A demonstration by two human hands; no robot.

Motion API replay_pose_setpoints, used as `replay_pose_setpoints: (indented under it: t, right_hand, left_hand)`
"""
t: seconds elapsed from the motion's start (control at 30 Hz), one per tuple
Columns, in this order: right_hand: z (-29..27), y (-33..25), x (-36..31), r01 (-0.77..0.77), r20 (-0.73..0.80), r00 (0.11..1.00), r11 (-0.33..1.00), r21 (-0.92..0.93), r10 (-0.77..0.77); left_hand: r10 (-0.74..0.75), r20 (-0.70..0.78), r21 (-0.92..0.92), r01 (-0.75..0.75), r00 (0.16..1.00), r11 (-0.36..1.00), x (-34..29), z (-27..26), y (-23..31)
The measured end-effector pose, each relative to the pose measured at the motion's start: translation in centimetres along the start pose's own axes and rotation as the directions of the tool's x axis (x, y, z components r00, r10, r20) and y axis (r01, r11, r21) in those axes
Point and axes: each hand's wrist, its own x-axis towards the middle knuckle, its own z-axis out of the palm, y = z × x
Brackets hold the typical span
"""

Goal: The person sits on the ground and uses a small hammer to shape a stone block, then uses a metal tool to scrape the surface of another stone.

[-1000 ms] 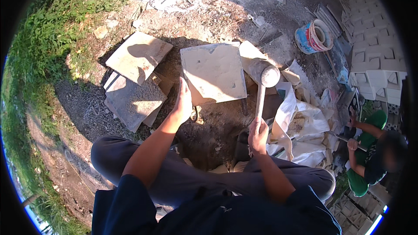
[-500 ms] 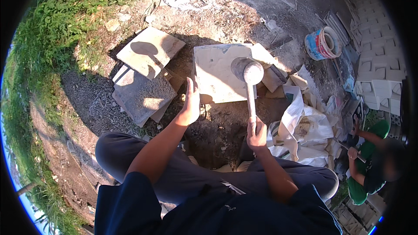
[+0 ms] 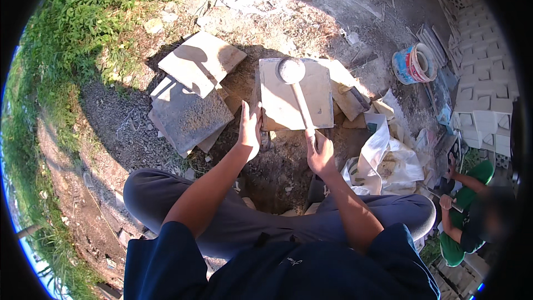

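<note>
My right hand [image 3: 321, 154] is closed round the handle of a mallet [image 3: 300, 103] with a pale, dusty round head. That head is over the far part of a square, cream-coloured slab [image 3: 311, 94] in front of me; whether it touches the surface I cannot tell. With fingers stretched out and nearly upright, my left hand [image 3: 251, 132] is at the slab's left edge, palm turned toward it. Sunlight falls on part of the slab and shadow covers the rest.
To the left lie stacked slabs, a cream one [image 3: 201, 61] over a grey, gritty one [image 3: 191, 116]. Broken slab pieces [image 3: 350, 97] and a crumpled white sack [image 3: 388, 158] are on the right. Farther off stands a paint bucket [image 3: 413, 64]. A co-worker [image 3: 469, 211] holds a tool at far right.
The mallet has swung left across the slab, its head now farther from me. My left hand stays open by the slab's left edge. The whole view has shifted slightly.
</note>
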Motion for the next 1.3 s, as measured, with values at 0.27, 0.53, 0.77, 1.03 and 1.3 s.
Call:
replay_pose_setpoints:
  t: [0.27, 0.53, 0.77, 1.03, 1.3]
  right_hand:
    - [1.3, -0.8, 1.1, -0.148, 0.051, 0.988, 0.987, 0.061, 0.145]
    - [1.0, -1.1, 0.9, -0.033, 0.008, 0.999, 0.999, 0.010, 0.033]
    - [0.8, -0.7, 1.7, -0.001, -0.028, 1.000, 0.999, -0.046, 0.000]
    - [1.0, 2.1, 0.4, 0.031, -0.176, 0.984, 0.998, -0.056, -0.041]
    - [0.8, 4.5, -1.4, -0.084, -0.214, 0.972, 0.995, 0.047, 0.092]
  left_hand:
    - [-0.029, 0.024, -0.017, 0.029, 0.999, 0.999, -0.5, -0.3, 0.8]
    - [-0.035, 0.004, -0.010, 0.035, 0.999, 0.999, -0.5, 0.1, 0.9]
    - [-0.025, 0.004, 0.070, 0.024, 1.000, 0.997, -1.0, 0.9, 1.2]
    - [-0.058, -0.028, 0.041, 0.059, 0.998, 0.997, -0.5, 1.1, 1.0]
    - [-0.019, -0.006, 0.050, 0.020, 1.000, 0.999, 1.3, 0.7, 0.1]
